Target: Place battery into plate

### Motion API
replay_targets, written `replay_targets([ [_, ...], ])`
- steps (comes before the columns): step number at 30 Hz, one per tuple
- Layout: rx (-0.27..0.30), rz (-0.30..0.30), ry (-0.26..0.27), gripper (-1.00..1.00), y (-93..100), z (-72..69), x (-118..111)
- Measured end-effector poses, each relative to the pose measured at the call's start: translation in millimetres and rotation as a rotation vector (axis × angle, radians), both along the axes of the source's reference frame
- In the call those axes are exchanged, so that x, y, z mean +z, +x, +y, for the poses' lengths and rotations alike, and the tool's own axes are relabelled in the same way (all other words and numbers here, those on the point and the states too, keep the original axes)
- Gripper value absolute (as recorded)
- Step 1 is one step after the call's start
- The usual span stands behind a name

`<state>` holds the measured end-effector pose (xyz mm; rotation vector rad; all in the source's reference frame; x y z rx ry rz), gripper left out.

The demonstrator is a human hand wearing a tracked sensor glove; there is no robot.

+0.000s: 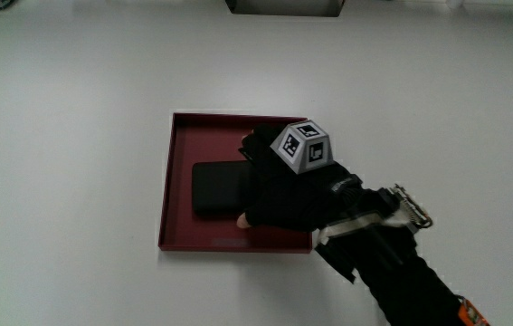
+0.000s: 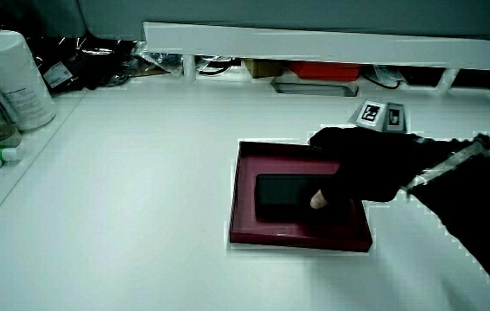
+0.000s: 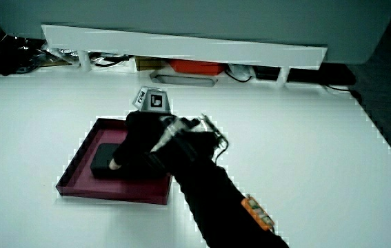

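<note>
Inside the plate (image 1: 167, 181), the battery (image 1: 218, 188) lay flat under the hand (image 1: 283, 186). Fingers curled on its end. Looked rigid, smooth, probably slippery; grip by the long edges.

Part of the battery (image 1: 215, 188) under the hand (image 1: 283, 186)

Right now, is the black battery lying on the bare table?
No, the battery lies inside the dark red plate, under the hand.

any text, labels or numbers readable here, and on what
None can be read.
Patterned cube on the hand: black-and-white marker squares only, no letters.
Battery in the plate: plain black, no label showing.
White container at the table's edge: no legible print.
</note>
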<state>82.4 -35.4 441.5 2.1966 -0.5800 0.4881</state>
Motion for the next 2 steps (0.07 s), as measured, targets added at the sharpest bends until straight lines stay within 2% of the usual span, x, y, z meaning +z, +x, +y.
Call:
replay_targets([
  [1,0.016,-0.001,0.017,-1.0,5.1,0.7,-7.5],
  [2,0.005,-0.013,0.009,-1.0,11.2,2.2,-8.5],
])
